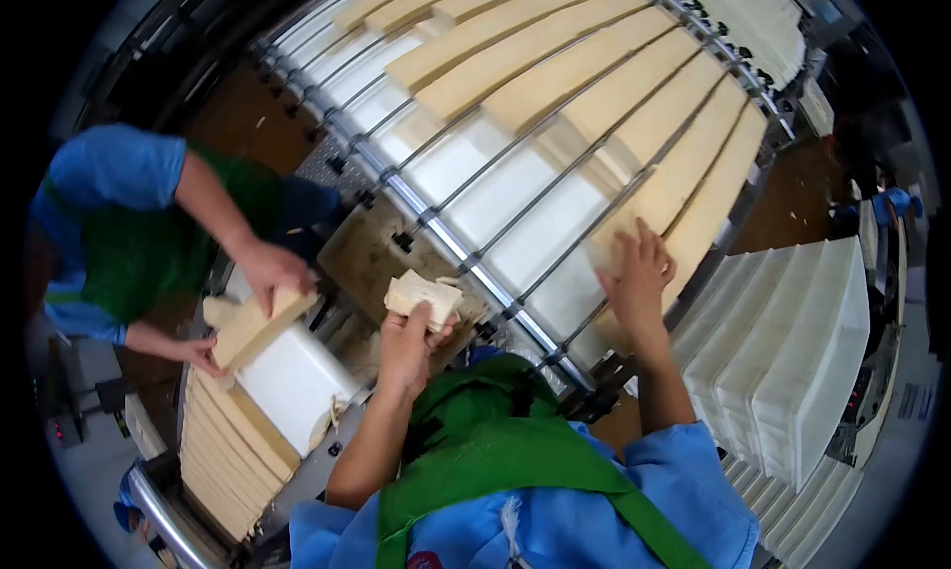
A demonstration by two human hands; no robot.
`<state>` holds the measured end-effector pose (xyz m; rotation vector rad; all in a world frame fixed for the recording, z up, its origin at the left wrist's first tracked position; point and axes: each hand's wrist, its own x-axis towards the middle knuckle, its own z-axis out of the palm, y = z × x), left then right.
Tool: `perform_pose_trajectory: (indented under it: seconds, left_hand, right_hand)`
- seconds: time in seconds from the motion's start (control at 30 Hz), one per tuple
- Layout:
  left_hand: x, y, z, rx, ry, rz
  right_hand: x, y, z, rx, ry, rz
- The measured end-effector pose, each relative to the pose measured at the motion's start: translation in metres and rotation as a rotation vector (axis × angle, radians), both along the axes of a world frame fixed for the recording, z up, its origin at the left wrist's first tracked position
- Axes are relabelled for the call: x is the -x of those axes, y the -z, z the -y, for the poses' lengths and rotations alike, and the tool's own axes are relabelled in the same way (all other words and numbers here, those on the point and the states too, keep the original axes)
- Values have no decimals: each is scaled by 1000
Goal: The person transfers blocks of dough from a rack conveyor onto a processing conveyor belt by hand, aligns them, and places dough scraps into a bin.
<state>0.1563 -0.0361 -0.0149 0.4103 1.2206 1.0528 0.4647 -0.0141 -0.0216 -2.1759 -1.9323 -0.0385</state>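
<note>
My left hand [408, 346] is closed round a few broken pale cream pieces [424, 297], thumb on top. It is above a grimy bin [371, 247] with similar scraps inside. My right hand [639, 272] reaches over the conveyor with its fingers apart. It is at the near end of a long cream slab [659, 198]; whether the fingertips touch the slab I cannot tell. Several such slabs lie side by side on the white belt [480, 193], under thin metal rods [545, 193].
A co-worker in a green apron [149, 227] stands at left, both hands on a cream slab [263, 326] over a white surface [297, 381]. Stacked slabs [233, 455] lie below. White trays [778, 346] stand at right. A metal rail [426, 217] edges the conveyor.
</note>
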Motion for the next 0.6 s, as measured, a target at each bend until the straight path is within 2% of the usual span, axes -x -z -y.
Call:
perform_pose_trajectory:
  seconds: [0.07,0.2,0.27,0.33,0.4,0.43,0.47,0.53,0.57,0.6]
  left_hand:
    - [27,15,9,20,-110,2]
    - [77,62,26,180,-54,-2]
    - [90,51,38,324,-88,-253]
    - [124,61,67,39,-65,-464]
    - [162,56,102,-61,109,-1002]
    - [180,57,120,-224,176,-1316]
    - [190,55,140,-204,164,-1329]
    - [209,49,173,47,557,-1652]
    - [219,45,176,178,678,-1306]
    - [224,50,187,135,650,-1252]
  right_hand:
    - [11,-10,-3,-26,-5,-42]
    - [42,-21,-3,-144,-121,-115]
    - [65,-25,2,-136,-176,-151]
    - [89,-23,11,-119,-239,-161]
    - [117,-20,24,-68,-300,-185]
    - [130,-19,31,-26,-339,-193]
    - [144,-16,38,-22,-393,-214]
    - [167,-3,52,28,-456,-233]
    - [181,-3,60,51,-496,-238]
    - [193,1,67,72,-535,-257]
